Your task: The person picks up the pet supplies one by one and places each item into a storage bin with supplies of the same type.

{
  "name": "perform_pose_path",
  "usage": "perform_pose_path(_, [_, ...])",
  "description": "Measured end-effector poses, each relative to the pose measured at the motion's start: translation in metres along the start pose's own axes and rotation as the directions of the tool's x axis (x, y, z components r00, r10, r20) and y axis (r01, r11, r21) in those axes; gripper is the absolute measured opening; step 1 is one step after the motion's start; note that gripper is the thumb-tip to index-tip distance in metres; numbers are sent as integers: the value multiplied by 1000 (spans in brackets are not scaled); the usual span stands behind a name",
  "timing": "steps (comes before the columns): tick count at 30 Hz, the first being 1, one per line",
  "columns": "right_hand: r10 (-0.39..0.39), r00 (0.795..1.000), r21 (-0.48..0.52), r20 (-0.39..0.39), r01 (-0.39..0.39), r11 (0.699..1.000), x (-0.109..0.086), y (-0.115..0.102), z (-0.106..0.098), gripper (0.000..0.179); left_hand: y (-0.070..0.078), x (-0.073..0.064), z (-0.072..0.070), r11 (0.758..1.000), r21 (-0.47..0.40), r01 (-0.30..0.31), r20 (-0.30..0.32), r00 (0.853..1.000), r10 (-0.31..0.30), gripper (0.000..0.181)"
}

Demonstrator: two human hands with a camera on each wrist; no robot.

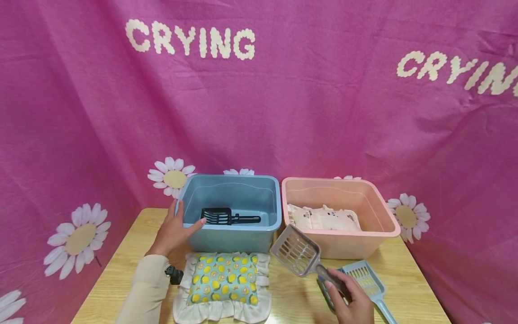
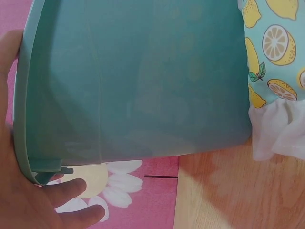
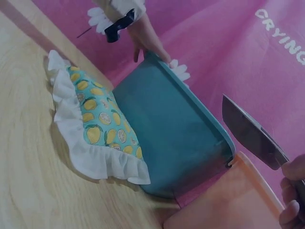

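My left hand rests at the front left corner of the blue bin, fingers spread and thumb lying over the rim. Inside that bin lies a black slotted litter scoop. My right hand grips the handle of a grey-brown litter scoop, raised in front of the two bins with its slotted head pointing up and left. The right wrist view catches this scoop edge-on. A light blue litter scoop lies on the table to the right of my right hand.
A pink bin stands right beside the blue one, with a cream frilled cushion in it. A lemon-print cushion with white ruffles lies before the blue bin. Partly under my right hand is a dark slim object. Pink daisy cloth hangs behind.
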State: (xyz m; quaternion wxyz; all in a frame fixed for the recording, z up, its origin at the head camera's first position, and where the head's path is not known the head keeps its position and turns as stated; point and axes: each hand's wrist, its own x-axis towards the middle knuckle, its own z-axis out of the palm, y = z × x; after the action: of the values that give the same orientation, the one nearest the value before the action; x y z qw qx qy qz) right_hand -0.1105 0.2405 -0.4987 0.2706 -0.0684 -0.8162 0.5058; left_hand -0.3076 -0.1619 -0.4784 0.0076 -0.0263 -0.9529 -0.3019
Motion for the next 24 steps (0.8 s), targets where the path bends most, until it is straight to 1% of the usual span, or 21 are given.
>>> perform_pose_path(3, [4,1000,5,-1,-4,1000,2,-3,1,28,0,0,0,1000,0,6,9,1000,-6,110])
perform_pose_path(7, [-47,999,27,-14,48,998,4,-15,2,29,0,0,1,1000,4,7,9,1000,-7,111])
perform_pose_path(11, [-104,995,40,-11,104,994,6,-30,0,28,-1,0,1,1000,2,7,6,1000,-7,111])
perform_pose_path(12, [-123,992,45,-10,123,991,6,-31,-1,28,-1,0,0,1000,1,8,8,1000,-8,111])
perform_pose_path(15, [-154,988,41,2,154,987,9,-27,-2,29,-1,0,0,1000,7,9,9,1000,-9,111])
perform_pose_path(21, [-118,993,-46,21,119,992,22,-11,0,28,-1,1,1,1000,7,0,-2,1000,0,112])
perform_pose_path(22, [-113,993,-54,26,114,992,24,-11,1,27,-2,1,1,1000,6,0,-3,1000,0,112])
perform_pose_path(24, [-126,991,-54,39,128,990,27,-10,2,28,-2,0,1,1000,4,1,-4,1000,0,113])
